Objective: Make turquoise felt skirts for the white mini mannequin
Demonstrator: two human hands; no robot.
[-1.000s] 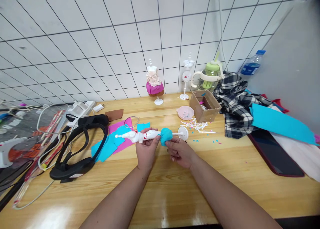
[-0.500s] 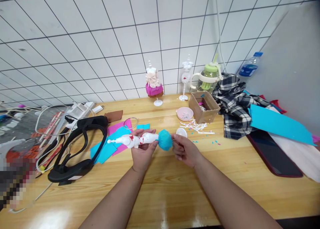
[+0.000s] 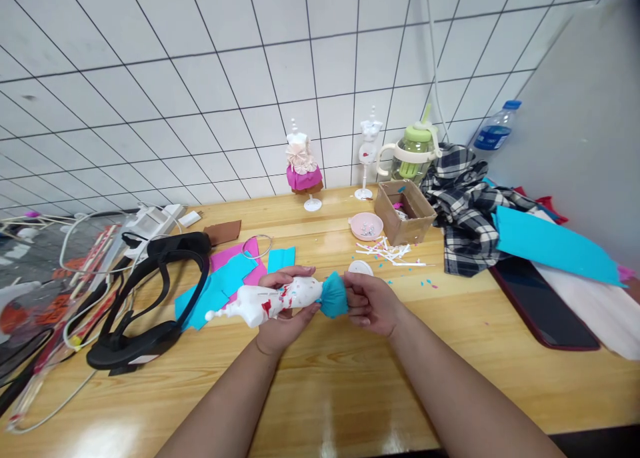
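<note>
Head view: two bare hands above a wooden table [image 3: 323,398]; places are told from the cardboard box [image 3: 415,230].
White dress form [image 3: 257,305]: held on its side, in front and to the left of the box, knobbed neck pointing left, red marks on its body.
Blue paper [image 3: 334,296]: gathered around the form's lower end, between the hands, in front and left of the box.
Left hand [image 3: 285,325]: farther left of the box; thumb and fingers clamped around the form's lower body.
Right hand [image 3: 373,305]: in front of the box, touching the blue paper's edge; fingers curled, tips partly hidden, so I cannot tell whether they are clamped on it.
Round base [image 3: 361,267]: white, partly behind the right hand, front-left of the box.
Pink dish [image 3: 367,237]: just left of the box.
White strips [image 3: 383,253]: just in front of the box.
Clothed form [image 3: 303,178]: upright, well left of the box.
Checked cloth [image 3: 463,205]: just right of the box.
</note>
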